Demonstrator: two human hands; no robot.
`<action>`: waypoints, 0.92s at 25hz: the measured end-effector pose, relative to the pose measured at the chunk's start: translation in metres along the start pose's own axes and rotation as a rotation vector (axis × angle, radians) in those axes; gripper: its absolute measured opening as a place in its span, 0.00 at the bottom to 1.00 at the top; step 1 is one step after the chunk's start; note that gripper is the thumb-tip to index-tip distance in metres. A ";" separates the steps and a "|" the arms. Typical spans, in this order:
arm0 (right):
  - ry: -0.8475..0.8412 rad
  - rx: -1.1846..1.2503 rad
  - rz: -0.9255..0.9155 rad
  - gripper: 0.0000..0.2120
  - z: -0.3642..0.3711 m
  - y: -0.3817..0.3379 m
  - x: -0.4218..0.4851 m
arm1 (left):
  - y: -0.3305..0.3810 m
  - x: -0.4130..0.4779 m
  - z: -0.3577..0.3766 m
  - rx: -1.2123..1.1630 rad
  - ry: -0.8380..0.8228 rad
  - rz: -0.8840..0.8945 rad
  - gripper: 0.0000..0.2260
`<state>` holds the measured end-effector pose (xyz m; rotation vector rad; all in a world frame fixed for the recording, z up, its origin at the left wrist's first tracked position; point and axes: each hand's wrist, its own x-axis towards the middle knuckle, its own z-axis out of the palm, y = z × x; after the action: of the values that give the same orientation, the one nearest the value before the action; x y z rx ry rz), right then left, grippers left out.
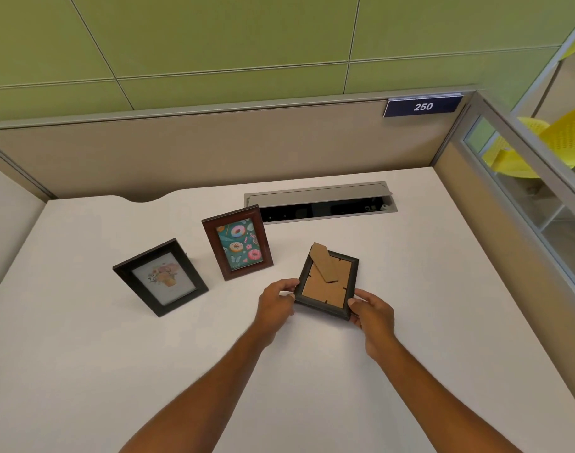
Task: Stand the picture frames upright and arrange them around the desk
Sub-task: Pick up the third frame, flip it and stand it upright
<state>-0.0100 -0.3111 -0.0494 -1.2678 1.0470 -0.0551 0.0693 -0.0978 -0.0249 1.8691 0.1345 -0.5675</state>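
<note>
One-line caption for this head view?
Both hands, left and right, hold a dark frame back-side up; two frames already stand on the white desk.

A white tabletop [426, 289] fills the view, its far edge meeting a beige partition, with a rounded notch cut into that edge at the left and a grey cable trough [319, 204] with its lid raised set into the surface near the back. Two frames stand upright on it toward the left: a black frame [160, 277] with a flower print, and just beside it to the right a reddish-brown frame [237, 245] showing doughnuts on teal. A third, dark frame [327, 281] shows its brown cardboard back and stand, right of the doughnut frame; whether its lower edge touches the surface cannot be told.
</note>
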 end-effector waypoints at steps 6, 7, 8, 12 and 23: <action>-0.024 -0.039 -0.034 0.20 -0.004 -0.023 0.005 | 0.016 -0.003 -0.003 0.138 0.020 0.196 0.22; -0.031 -0.031 -0.043 0.21 -0.005 -0.026 0.005 | 0.019 -0.002 -0.003 0.154 0.037 0.225 0.21; -0.039 -0.014 -0.057 0.20 -0.005 -0.030 0.006 | 0.023 -0.002 -0.002 0.157 0.051 0.243 0.20; -0.078 0.014 -0.141 0.19 -0.008 -0.043 0.005 | 0.041 0.000 0.003 0.178 0.112 0.314 0.16; -0.137 -0.005 -0.360 0.16 -0.014 -0.065 -0.001 | 0.062 0.001 0.002 0.320 0.281 0.709 0.08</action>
<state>0.0127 -0.3447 0.0037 -1.4314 0.6930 -0.2369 0.0922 -0.1228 0.0275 2.1264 -0.4474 0.1750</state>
